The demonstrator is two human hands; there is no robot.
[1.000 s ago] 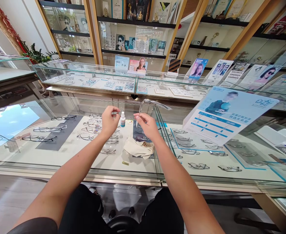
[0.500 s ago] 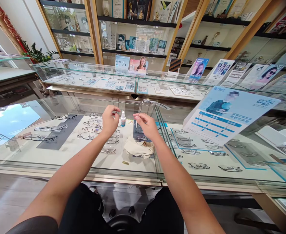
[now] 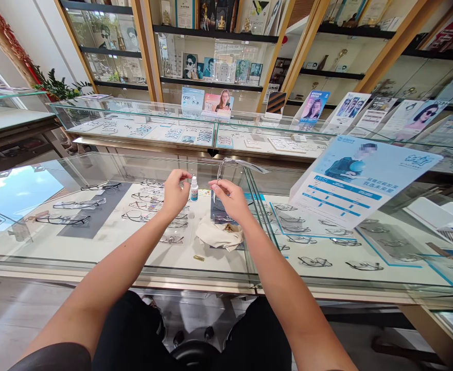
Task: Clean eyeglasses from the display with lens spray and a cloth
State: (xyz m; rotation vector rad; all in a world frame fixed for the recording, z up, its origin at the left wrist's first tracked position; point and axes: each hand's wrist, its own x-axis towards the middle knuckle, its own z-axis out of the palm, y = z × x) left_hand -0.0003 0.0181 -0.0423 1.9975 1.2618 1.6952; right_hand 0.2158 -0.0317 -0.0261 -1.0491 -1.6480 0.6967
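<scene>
At right hand, slender greyish eyeglasses

L arm: bare, extd fwd, angled in twd ctr.
L hand: curled, back twd cam, tips pointing R; grip unclear.
R arm: bare, extd fwd, angled in, mirrors L.
R hand: pinch grip, tips pointing L.
Gap: hands near ea. other, not touching.

No text reads clearly; Chinese lettering on the blue-and-white card is too blurred
</scene>
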